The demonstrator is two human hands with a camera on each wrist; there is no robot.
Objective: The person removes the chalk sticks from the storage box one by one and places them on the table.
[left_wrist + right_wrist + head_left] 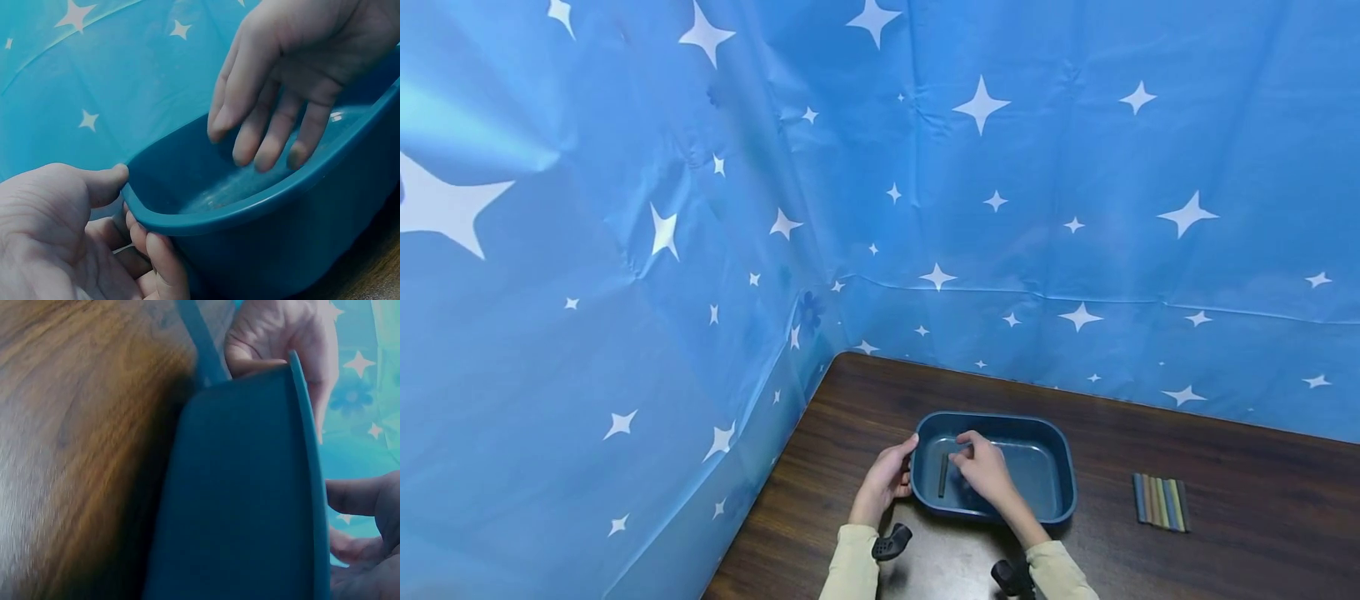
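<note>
A blue rectangular basin (1036,479) stands on the table with a short dark stick (943,475) inside, near its left end. My left hand (886,477) grips the basin's left end, thumb on the rim and fingers curled against the outer wall. Over the basin, my right hand (987,473) reaches in from the front, its fingertips just right of the stick. In the left wrist view the fingers of the right hand (287,81) hang loosely downward, and nothing shows between them. The basin's wall hides the stick in both wrist views.
To the right of the basin, several coloured sticks (1161,502) lie side by side in a row on the dark wooden table (1262,508). A blue star-patterned sheet (1037,250) hangs behind the table and along its left side.
</note>
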